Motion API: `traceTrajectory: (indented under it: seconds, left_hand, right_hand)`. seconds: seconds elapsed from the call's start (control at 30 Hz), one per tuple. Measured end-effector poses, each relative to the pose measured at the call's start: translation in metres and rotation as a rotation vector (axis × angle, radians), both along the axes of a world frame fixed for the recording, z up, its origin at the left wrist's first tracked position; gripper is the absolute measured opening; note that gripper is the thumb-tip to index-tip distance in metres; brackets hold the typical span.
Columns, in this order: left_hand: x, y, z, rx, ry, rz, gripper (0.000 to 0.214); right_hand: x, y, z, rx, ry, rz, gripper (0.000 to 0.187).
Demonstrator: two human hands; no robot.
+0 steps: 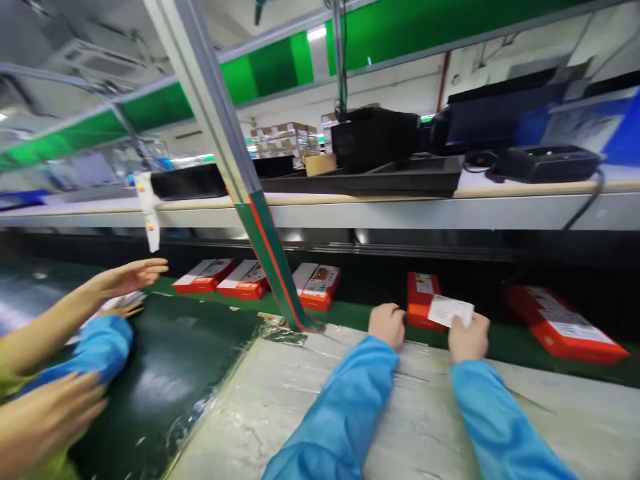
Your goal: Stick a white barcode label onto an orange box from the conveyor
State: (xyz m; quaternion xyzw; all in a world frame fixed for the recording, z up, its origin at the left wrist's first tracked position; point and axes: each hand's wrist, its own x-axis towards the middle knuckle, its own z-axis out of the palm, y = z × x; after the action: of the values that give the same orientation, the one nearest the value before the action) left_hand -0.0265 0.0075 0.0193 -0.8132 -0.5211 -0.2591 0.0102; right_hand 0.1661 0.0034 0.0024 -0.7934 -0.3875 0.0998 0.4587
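right hand (469, 338): pinching white card (450, 311) just above red box (423, 300) on green belt (350, 312) | left hand (387, 325): curled at bench edge beside box, grip contents can't tell | co-worker's hand (131, 276) open, far left

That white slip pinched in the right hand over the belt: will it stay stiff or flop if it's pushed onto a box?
The white slip looks thin and light, so it would probably bend rather than push. It juts from the right hand almost flat, suggesting slight card-like stiffness. It would likely slide on the red box beneath it.
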Motion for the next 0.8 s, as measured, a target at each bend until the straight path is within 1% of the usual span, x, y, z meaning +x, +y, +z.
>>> traceTrajectory:
  seconds: [0.03,0.07,0.1,0.17,0.27,0.33,0.37,0.43,0.47,0.57,0.7,0.8]
  left_hand:
    - [-0.012,0.001,-0.001,0.005,-0.025,0.052,0.036]
    - [-0.025,0.003,-0.002,0.02,-0.043,0.132,0.037]
    - [-0.039,0.005,-0.003,0.049,-0.037,0.241,0.037]
    - [-0.068,0.011,-0.004,0.067,-0.053,0.404,0.043]
    - [-0.105,0.023,-0.008,0.021,-0.076,0.665,0.057]
    - [-0.12,0.03,-0.013,-0.02,-0.119,0.794,0.068]
    - [-0.125,0.034,-0.015,-0.035,-0.147,0.838,0.073]
    - [-0.128,0.04,-0.02,-0.051,-0.2,0.896,0.084]
    - [-0.129,0.043,-0.022,-0.055,-0.219,0.914,0.088]
    - [-0.128,0.046,-0.024,-0.068,-0.24,0.928,0.091]
    - [-0.125,0.044,-0.023,-0.062,-0.246,0.889,0.087]
    - [-0.119,0.042,-0.025,0.011,-0.253,0.865,0.088]
  right_hand:
    - [0.0,0.01,0.001,-0.026,-0.039,-0.006,0.036]
    - [0.001,0.02,0.002,-0.05,-0.08,-0.007,0.036]
    - [0.0,0.027,0.003,-0.074,-0.123,-0.005,0.038]
    - [0.0,0.037,0.006,-0.113,-0.209,0.008,0.041]
    - [0.0,0.04,0.011,-0.139,-0.336,0.013,0.042]
    - [0.001,0.036,0.012,-0.097,-0.474,-0.024,0.045]
    - [0.0,0.033,0.011,-0.049,-0.551,-0.052,0.048]
    - [-0.003,0.025,0.007,0.101,-0.671,-0.087,0.054]
    - [-0.007,0.019,0.004,0.189,-0.694,-0.085,0.056]
    - [-0.028,-0.002,-0.009,0.41,-0.643,-0.015,0.055]
    - [-0.067,-0.026,-0.023,0.546,-0.55,0.157,0.049]
    - [-0.092,-0.032,-0.027,0.584,-0.445,0.306,0.044]
